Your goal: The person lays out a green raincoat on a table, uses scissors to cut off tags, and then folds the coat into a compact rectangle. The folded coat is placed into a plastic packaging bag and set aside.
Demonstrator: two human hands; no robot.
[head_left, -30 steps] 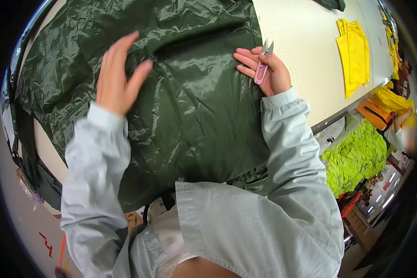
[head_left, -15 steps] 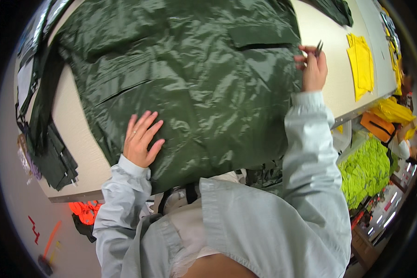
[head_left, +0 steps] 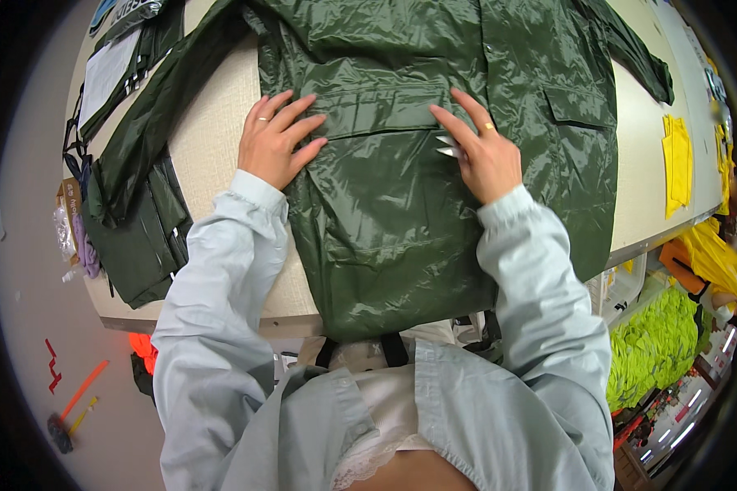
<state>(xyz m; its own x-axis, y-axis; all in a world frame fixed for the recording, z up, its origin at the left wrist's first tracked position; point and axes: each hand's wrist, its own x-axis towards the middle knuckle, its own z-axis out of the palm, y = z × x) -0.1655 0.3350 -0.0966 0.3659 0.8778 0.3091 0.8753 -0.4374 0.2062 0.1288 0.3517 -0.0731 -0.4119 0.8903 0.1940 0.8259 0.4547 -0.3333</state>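
A shiny dark green rain jacket (head_left: 393, 221) lies spread across the table, its lower edge toward me. My left hand (head_left: 273, 141) rests open at the jacket's left side, fingertips at the left end of a pocket flap (head_left: 381, 110). At that flap's right end is my right hand (head_left: 487, 159), index and middle fingers stretched over the fabric. Thread snips (head_left: 448, 147) are held in that hand, their pale blade tips sticking out toward the left and the handles hidden by the palm. A second pocket flap (head_left: 580, 108) lies farther right on the jacket.
Folded dark green garments (head_left: 135, 241) are piled on the table's left. Yellow pieces (head_left: 677, 168) lie at the right. Beyond the table's right edge are a lime-green heap (head_left: 651, 348) and a yellow bundle (head_left: 715, 254). Something bright orange (head_left: 143, 350) shows below the left edge.
The jacket now sits farther right in view, its left side drawn in. My right hand has moved left from the jacket's right edge to the left pocket flap; my left hand has moved up beside it.
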